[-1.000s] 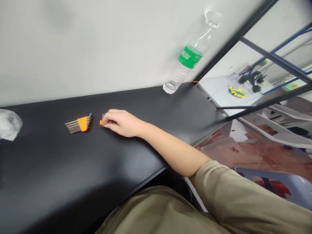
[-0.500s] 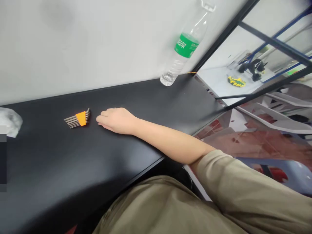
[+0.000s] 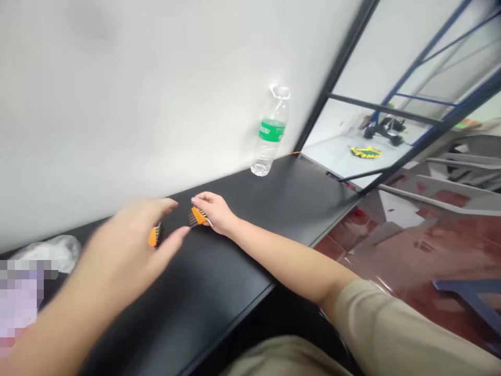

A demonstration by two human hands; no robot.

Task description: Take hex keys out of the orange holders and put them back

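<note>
In the head view my right hand is closed around a hex key set. Its thin metal keys sit in an orange holder and point to the left, just above the black table. My left hand reaches in from the lower left, slightly blurred, with thumb and fingers spread and nothing gripped. Through the gap by its thumb shows a second orange hex key set, partly hidden by that hand and apparently lying on the table.
A clear plastic bottle with a green label stands against the white wall. Crumpled clear plastic lies at the table's left. Past the black table on the right are a metal frame and a yellow-green item.
My left hand has come into view from the left. The right hand, earlier low on the table, now holds a hex key set raised. The view has shifted, so the bottle appears lower.
</note>
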